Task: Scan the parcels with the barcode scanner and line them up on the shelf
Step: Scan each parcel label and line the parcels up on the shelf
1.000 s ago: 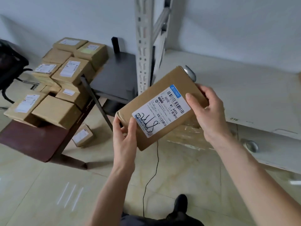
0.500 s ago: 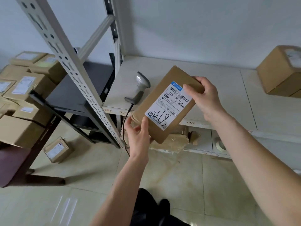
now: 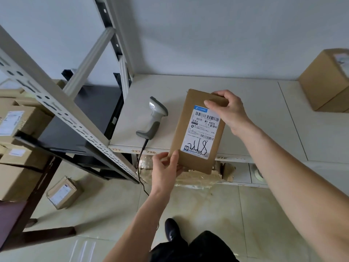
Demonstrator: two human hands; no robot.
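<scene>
A: Head view: where's the parcel (image 3: 197, 129)?
B: Centre frame, above the shelf (image 3: 255, 110) edge, label up, right of the barcode scanner (image 3: 154, 120).
A: Handling?
B: Looks light, stiff cardboard; best held at opposite corners.
A: Hands?
B: Left hand (image 3: 166, 167) pinches the lower-left corner; right hand (image 3: 229, 110) grips the top-right, fingers (image 3: 209, 105) curled over.

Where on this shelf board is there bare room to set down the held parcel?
The shelf board is bare between the held parcel and the stacked boxes at far right, back to the wall. The left end is tighter: the barcode scanner lies there with its cable over the edge.
</scene>
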